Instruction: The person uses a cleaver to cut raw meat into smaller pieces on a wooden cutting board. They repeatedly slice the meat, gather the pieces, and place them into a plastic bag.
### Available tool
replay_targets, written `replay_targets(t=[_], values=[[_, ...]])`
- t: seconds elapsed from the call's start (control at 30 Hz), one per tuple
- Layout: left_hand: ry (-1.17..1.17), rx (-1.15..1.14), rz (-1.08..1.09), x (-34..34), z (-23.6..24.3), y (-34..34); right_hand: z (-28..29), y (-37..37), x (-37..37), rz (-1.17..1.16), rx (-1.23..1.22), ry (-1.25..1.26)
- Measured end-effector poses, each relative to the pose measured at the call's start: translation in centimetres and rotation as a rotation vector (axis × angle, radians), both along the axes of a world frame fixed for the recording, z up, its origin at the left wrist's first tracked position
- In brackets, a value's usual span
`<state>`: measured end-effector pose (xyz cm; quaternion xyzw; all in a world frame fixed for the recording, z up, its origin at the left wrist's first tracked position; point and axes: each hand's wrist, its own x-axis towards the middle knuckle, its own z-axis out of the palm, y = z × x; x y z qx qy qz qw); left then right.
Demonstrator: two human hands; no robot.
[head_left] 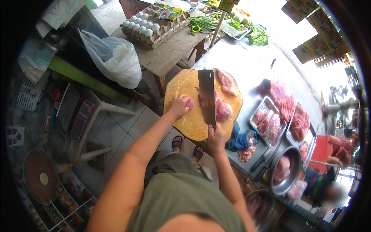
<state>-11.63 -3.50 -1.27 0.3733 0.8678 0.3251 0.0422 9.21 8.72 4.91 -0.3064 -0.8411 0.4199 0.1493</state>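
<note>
Left grip (pixel 179 107): is curling closed around a small meat piece (pixel 189 103), over the left part of the block; bare fingers are risking a cut if the blade is swinging left.
Chopping block (pixel 174 91): is carrying meat at its right half; a wet top could be causing pieces to slide.
Cleaver (pixel 207 96): is pointing away, crossing between left grip and larger meat chunk (pixel 223 111); blade contact: cannot tell.
Right grip (pixel 216 137): is closing around the cleaver handle; greasy fingers could be causing the handle to twist.
Blue cloth (pixel 236 138): is lying just right of the block; a corner could be snagging under the blade.
Pan (pixel 298 170): is resting on the right of the surface (pixel 247 63); a right-elbow knock could be shifting it.
</note>
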Motion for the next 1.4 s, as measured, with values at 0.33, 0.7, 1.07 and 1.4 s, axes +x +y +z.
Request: replay_targets(t=[0.33,0.7,1.07,1.4], values=[[-0.757,0.243,0.457,2.0,-1.2,-2.4,-1.3,-1.6,2.6,0.027,0.066,-0.165],[-0.146,0.150,0.021,2.0,3.7,-4.0,7.0,-3.5,-2.2,0.020,0.028,0.350],[-0.051,0.118,-0.084,1.4,1.7,-2.9,-4.3,-1.1,-0.6,0.106,-0.147,-0.237],[-0.241,0.203,0.051,1.4,4.6,-4.8,5.0,-3.0,0.8,-0.032,-0.200,0.199]])
